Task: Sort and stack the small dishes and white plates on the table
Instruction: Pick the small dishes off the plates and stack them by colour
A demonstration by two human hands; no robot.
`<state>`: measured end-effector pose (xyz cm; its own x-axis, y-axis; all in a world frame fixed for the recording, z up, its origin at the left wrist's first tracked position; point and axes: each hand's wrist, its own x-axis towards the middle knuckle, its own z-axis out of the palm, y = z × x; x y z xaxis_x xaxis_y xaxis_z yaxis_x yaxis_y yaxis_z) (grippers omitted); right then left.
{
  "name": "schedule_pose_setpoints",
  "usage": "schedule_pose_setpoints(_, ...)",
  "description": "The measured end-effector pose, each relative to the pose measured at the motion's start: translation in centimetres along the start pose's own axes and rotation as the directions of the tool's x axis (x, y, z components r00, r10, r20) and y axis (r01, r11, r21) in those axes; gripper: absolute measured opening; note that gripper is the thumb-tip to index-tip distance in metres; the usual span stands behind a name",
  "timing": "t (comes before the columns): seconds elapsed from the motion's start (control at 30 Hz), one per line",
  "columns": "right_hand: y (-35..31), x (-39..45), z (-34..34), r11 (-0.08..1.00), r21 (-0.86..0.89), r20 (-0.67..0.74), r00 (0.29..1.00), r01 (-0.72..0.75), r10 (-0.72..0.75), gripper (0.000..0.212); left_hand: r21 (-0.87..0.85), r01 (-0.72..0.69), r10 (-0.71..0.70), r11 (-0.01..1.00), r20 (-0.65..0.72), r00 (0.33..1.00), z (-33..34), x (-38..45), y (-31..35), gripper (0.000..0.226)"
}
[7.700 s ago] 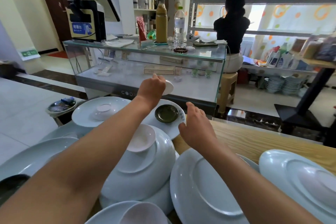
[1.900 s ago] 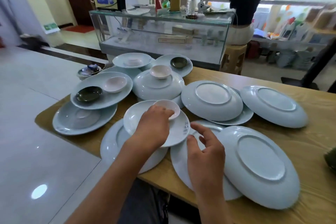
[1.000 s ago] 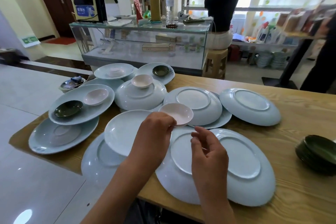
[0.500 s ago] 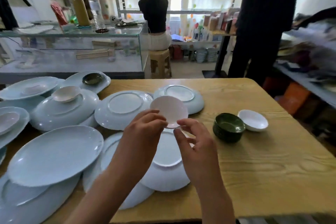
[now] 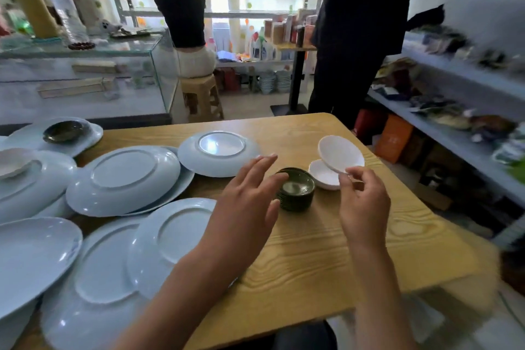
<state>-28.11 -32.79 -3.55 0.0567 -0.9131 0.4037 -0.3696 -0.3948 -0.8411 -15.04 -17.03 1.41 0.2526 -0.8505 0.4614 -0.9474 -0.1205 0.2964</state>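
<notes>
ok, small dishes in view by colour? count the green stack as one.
White: 3 (held dish in right hand, table dish, far-left dish)
Dark green: 2 (stack, single dish)
Total: 5

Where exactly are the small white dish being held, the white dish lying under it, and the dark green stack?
held white dish (image 5: 339,154), head camera, middle of its tilted face.
white dish on the table (image 5: 322,177), head camera, its inner hollow.
dark green dish stack (image 5: 297,189), head camera, top dish's inside.
</notes>
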Motion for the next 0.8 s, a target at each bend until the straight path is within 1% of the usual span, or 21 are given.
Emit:
schedule_pose_setpoints(0.1,2.3,1.6,1.1,0.987,-0.157,-0.001,0.999,-0.035,0.036,0.013,-0.023,0.013,-0.013,1.000,0.019,1.000,0.6,0.0,0.0,0.055)
schedule_pose_setpoints(0.17,2.9,2.0,1.8,0.977,-0.207,0.027,0.998,-0.052,0.059,0.013,-0.039,0.022,-0.022,0.999,0.019,1.000,0.9,0.1,0.0,0.057)
schedule_pose_setpoints(0.27,3.3,2.2,2.8,0.964,-0.265,0.054,0.997,-0.039,0.055,0.013,-0.035,0.021,-0.021,0.999,0.027,0.999,1.0,0.3,-0.1,0.057)
schedule_pose_setpoints(0.47,3.5,2.1,3.4,0.947,-0.320,0.081,0.994,-0.039,0.069,0.020,-0.012,0.038,-0.038,0.999,0.034,0.999,0.6,0.2,-1.2,0.054)
schedule_pose_setpoints(0.67,2.1,1.7,3.1,0.939,-0.334,0.102,0.987,-0.083,0.124,0.040,0.031,0.059,-0.060,0.998,0.041,0.997,-1.6,-0.8,-4.0,0.056)
schedule_pose_setpoints(0.8,0.5,1.9,3.5,0.912,-0.395,0.102,0.981,-0.112,0.165,0.042,0.043,0.110,-0.111,0.993,0.018,0.994,-4.1,-2.0,-6.6,0.057)
